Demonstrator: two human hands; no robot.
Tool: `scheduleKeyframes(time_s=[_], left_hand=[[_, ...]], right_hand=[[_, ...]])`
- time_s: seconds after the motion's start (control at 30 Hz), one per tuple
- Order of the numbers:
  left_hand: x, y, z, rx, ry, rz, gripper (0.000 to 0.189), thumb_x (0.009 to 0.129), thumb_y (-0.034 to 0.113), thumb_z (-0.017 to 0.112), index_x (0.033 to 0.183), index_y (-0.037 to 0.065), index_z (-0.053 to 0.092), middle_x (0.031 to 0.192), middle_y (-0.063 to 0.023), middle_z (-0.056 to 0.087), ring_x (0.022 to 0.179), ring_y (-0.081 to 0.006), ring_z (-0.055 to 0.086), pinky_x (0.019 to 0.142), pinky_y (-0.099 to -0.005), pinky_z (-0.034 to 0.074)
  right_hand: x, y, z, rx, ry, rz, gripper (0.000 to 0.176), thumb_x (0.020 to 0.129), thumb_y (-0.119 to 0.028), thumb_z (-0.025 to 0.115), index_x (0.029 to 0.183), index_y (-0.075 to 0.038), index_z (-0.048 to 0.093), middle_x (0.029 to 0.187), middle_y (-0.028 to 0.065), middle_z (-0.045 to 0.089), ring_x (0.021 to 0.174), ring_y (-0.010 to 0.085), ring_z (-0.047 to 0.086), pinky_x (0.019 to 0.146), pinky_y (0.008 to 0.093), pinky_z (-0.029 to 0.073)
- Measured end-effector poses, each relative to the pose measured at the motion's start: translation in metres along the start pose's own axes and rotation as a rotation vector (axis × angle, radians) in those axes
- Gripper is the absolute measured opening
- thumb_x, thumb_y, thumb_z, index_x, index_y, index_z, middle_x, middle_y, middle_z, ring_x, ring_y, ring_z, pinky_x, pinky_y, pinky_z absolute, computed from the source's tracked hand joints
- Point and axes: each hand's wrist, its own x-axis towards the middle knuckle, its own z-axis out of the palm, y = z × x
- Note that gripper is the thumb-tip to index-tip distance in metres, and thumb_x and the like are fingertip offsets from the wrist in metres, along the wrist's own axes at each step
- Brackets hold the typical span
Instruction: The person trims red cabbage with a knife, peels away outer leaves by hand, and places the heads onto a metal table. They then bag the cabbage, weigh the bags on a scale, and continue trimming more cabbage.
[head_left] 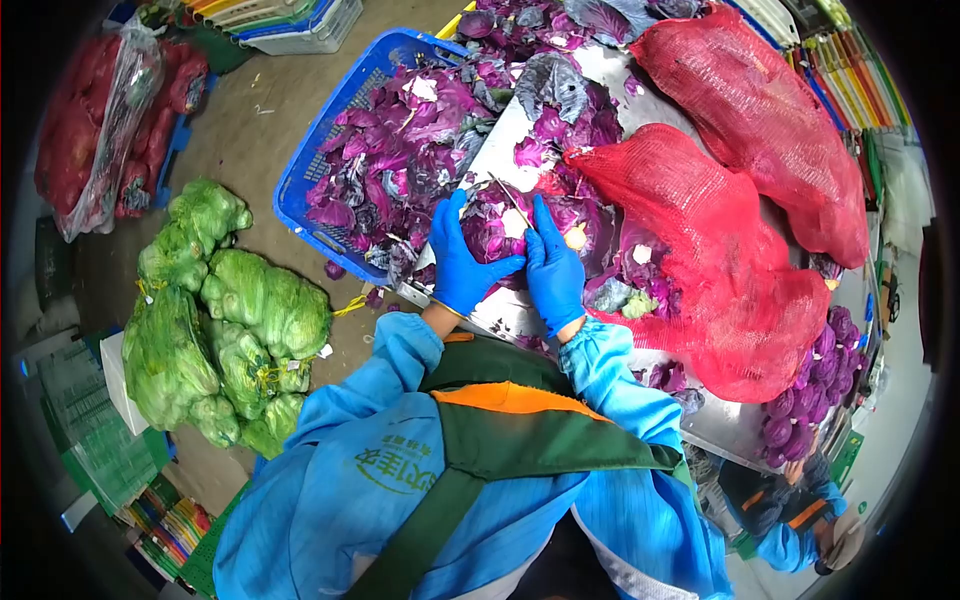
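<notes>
A purple cabbage [487, 228] sits on the metal table in front of me. My left hand [464, 262], in a blue glove, is wrapped around its left side with the thumb along the near side. My gloved right hand [553, 272] is closed at the cabbage's right side, around a small knife [513, 203] whose thin blade points up and left over the cabbage. The knife's handle is hidden in my fingers. Beside my right hand lies another purple cabbage [592, 222] with a pale cut stem, close to a red mesh bag [700, 240].
A blue crate [300, 165] heaped with loose purple leaves stands at the table's left. A second red mesh bag [760, 110] lies at the back right. Bagged green cabbages [225, 320] rest on the left. Another person [800, 510] is at the lower right, near bagged purple cabbages [815, 385].
</notes>
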Motion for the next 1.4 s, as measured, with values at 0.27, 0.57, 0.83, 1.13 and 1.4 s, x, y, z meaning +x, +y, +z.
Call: scheduleKeyframes(time_s=[0.27,0.57,0.83,1.13,1.4], left_hand=[[0.004,0.004,0.017,0.004,0.060,-0.141,0.120,0.053,0.045,0.090,0.144,0.005,0.024,0.140,-0.0235,0.031,0.129,-0.0398,0.031,0.107,-0.0507,0.027],[-0.021,0.008,0.017,0.082,0.084,-0.024,0.124,0.051,0.050,0.089,0.144,0.002,0.022,0.141,-0.0204,0.030,0.132,-0.0384,0.028,0.110,-0.0497,0.024],[-0.005,-0.029,-0.065,-0.037,-0.311,0.101,0.115,0.064,0.033,0.088,0.150,0.004,0.016,0.153,-0.0165,0.022,0.141,-0.0280,0.023,0.115,-0.0403,0.022],[-0.023,0.021,0.003,0.127,0.120,-0.331,0.107,0.073,0.043,0.079,0.147,-0.001,0.015,0.150,-0.0253,0.020,0.139,-0.0384,0.022,0.113,-0.0459,0.022],[-0.007,-0.016,-0.006,-0.067,0.116,-0.078,0.098,0.068,0.035,0.084,0.142,0.001,0.031,0.140,-0.0212,0.035,0.128,-0.0346,0.038,0.108,-0.0440,0.032]], right_hand=[[0.039,-0.001,-0.017,-0.247,-0.120,-0.031,0.040,0.093,-0.035,0.055,0.130,-0.021,0.056,0.099,0.0163,0.067,0.079,0.0338,0.067,0.068,0.0443,0.051],[0.079,0.057,0.001,-0.058,-0.043,0.043,0.043,0.092,-0.039,0.052,0.114,-0.005,0.065,0.101,0.0241,0.065,0.096,0.0407,0.062,0.082,0.0446,0.049],[0.078,0.059,-0.005,0.075,0.024,0.033,0.054,0.089,-0.032,0.064,0.132,-0.003,0.052,0.083,0.0091,0.069,0.070,0.0159,0.063,0.070,0.0293,0.049],[0.043,0.021,-0.012,0.403,-0.509,0.442,0.049,0.083,-0.036,0.073,0.116,-0.001,0.061,0.061,0.0026,0.061,0.045,0.0066,0.049,0.042,0.0230,0.037],[0.027,0.077,0.023,0.494,-0.203,0.251,0.027,0.086,-0.020,0.063,0.095,0.005,0.063,0.057,0.0049,0.058,0.045,0.0122,0.055,0.043,0.0268,0.042]])
